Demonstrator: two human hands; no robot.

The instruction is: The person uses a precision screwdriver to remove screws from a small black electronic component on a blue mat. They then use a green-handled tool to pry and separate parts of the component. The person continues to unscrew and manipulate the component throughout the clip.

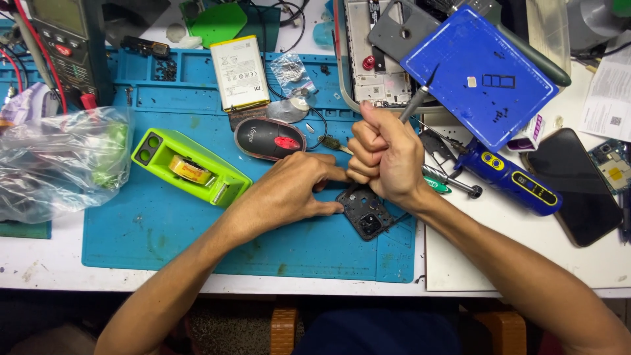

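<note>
The left hand [289, 190] rests flat on the blue work mat [164, 230], its fingertips pinching the left edge of a small black phone frame part [365, 213]. This part lies on the mat near its front right corner, touching both hands. The right hand [388, 158] is closed in a fist around a slim grey-handled tool [415, 100], thumb raised; the tool's shaft points toward the far edge of the tabletop, and its lower tip is hidden inside the fist, directly above the black part.

Just behind the left hand sits a black and red computer mouse [271, 138]. A lime-green tape dispenser [190, 165] stands to its left on the mat, and a white phone battery [239, 72] lies toward the mat's far edge. A clear plastic bag [59, 161] covers the mat's left edge.

To the right of the mat, a blue electric screwdriver [513, 177] lies on the white tabletop [526, 263], beside a dark phone [578, 187]. A blue plastic tray [483, 72] leans over an opened phone chassis [374, 66] at the far edge.
</note>
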